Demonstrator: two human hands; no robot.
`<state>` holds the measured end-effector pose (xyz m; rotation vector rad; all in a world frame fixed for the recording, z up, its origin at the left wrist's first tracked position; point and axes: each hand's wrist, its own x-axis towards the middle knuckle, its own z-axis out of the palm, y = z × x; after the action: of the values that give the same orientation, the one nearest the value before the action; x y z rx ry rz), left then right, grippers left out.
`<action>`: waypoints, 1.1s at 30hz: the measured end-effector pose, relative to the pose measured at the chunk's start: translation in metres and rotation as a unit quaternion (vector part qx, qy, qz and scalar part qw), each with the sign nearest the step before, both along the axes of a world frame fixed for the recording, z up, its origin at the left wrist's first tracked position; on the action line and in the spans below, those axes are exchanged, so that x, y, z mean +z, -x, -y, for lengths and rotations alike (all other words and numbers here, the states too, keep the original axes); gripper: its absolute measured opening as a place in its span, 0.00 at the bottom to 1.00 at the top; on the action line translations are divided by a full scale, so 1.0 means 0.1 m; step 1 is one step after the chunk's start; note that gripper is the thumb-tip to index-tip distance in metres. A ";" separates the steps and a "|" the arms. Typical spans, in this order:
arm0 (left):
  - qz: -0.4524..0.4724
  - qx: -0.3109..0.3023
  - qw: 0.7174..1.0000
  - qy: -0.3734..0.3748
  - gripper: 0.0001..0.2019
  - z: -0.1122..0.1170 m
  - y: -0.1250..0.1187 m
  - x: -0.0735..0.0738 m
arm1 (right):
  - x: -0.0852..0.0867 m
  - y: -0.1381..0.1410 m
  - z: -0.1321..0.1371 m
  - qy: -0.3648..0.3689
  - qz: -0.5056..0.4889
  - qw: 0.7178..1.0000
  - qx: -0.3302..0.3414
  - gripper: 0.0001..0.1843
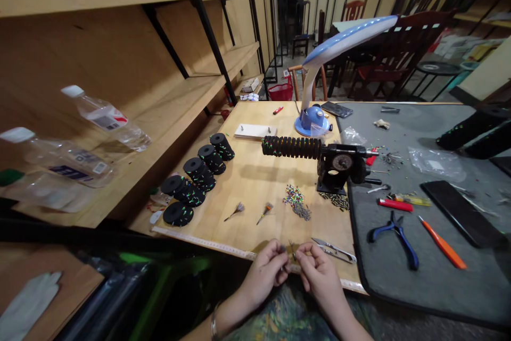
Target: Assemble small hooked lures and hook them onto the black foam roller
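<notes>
My left hand (266, 268) and my right hand (317, 266) are close together at the front edge of the wooden table. Each has its fingers pinched. A thin, dark, wire-like piece (291, 249) pokes up from the fingertips of my right hand. Something small and greyish sits in my left fingertips, mostly hidden. Thread snips (334, 250) lie just right of my right hand. Ahead are two small tufted bundles with thin stems, one grey (238, 208) and one orange-tipped (267, 209). Beside them is a pile of coloured beads (293, 195) and small grey pieces (302, 211).
A black winding device (339, 163) carries a row of black discs (291, 147). Black foam spools (194, 171) line the left side. A blue lamp (313, 117) stands behind. Pliers (394, 234), an orange knife (443, 245) and a phone (463, 213) lie on the grey mat (399, 288).
</notes>
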<state>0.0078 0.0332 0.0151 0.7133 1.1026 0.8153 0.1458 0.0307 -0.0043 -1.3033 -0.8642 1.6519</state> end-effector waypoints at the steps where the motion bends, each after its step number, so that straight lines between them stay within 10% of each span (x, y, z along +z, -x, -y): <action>1: -0.005 0.000 1.000 -0.005 0.19 0.00 0.00 0.00 | 0.00 -0.01 0.00 0.001 0.007 1.000 -0.003 0.31; 33: -0.026 0.014 0.999 -0.039 0.24 0.00 -0.07 -0.05 | 0.01 0.04 0.04 0.016 0.034 0.999 0.026 0.29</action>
<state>0.0148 0.0328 0.0098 0.7894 1.1349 0.8723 0.1413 0.0267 -0.0032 -1.3760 -0.9222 1.6757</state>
